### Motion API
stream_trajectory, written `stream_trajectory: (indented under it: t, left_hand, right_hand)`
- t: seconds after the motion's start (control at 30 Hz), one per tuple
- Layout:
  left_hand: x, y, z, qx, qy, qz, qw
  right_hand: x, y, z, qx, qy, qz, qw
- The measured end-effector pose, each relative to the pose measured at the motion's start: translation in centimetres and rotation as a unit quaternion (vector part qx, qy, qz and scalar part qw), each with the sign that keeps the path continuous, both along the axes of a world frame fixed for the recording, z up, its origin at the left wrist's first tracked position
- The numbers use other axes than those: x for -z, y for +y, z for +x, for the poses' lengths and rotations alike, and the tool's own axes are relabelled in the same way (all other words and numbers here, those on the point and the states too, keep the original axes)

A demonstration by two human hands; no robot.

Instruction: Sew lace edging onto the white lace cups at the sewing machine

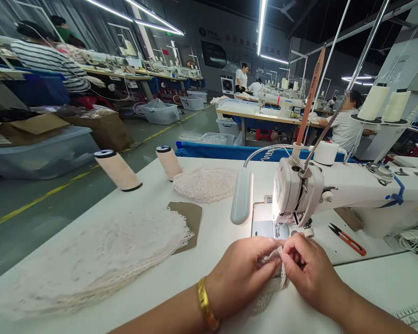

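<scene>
My left hand (244, 269), with a gold bangle at the wrist, is closed on a piece of white lace (283, 273) just in front of the sewing machine's needle area. My right hand (304, 269) pinches the same lace from the other side, its fingers almost touching the left thumb. Part of the lace hangs below and between the hands. Behind them is the white sewing machine (292, 195), its lamp (242, 197) lit at the left. A large stack of lace pieces (101, 260) lies to the left over a brown card (191, 222); a smaller lace pile (205, 184) sits farther back.
Two thread cones (118, 170) (169, 163) stand at the table's far left edge. Red-handled snips (348, 239) lie right of the machine head. A ruler (416, 313) is at the lower right. Other people work at machines beyond.
</scene>
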State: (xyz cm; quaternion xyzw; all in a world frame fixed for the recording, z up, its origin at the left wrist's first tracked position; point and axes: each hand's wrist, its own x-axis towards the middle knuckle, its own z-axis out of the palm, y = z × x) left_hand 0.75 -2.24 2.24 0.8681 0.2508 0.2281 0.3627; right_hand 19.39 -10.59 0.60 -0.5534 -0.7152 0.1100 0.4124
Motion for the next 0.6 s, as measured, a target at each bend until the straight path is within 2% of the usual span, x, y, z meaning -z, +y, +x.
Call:
stream_trajectory:
  t: [0.13, 0.23, 0.33, 0.5, 0.6]
  left_hand:
    - [-1.2, 0.0, 0.3, 0.043, -0.029, -0.145, 0.988]
    - [-1.4, 0.3, 0.4, 0.023, -0.016, -0.185, 0.982]
    - [-0.9, 0.5, 0.3, -0.005, 0.003, -0.184, 0.983]
    - [-0.6, 0.4, 0.2, -0.008, -0.001, -0.163, 0.987]
    - [-0.5, 0.4, 0.5, -0.026, 0.008, -0.108, 0.994]
  right_hand:
    - [0.1, -0.1, 0.0, -0.004, 0.012, -0.018, 1.000]
    - [0.1, 0.0, 0.1, -0.001, 0.021, -0.024, 0.999]
    - [-0.2, 0.0, 0.1, 0.000, 0.030, -0.034, 0.999]
    - [-0.2, 0.0, 0.1, 0.011, 0.028, -0.051, 0.998]
    - [0.4, 0.3, 0.1, 0.031, 0.012, -0.067, 0.997]
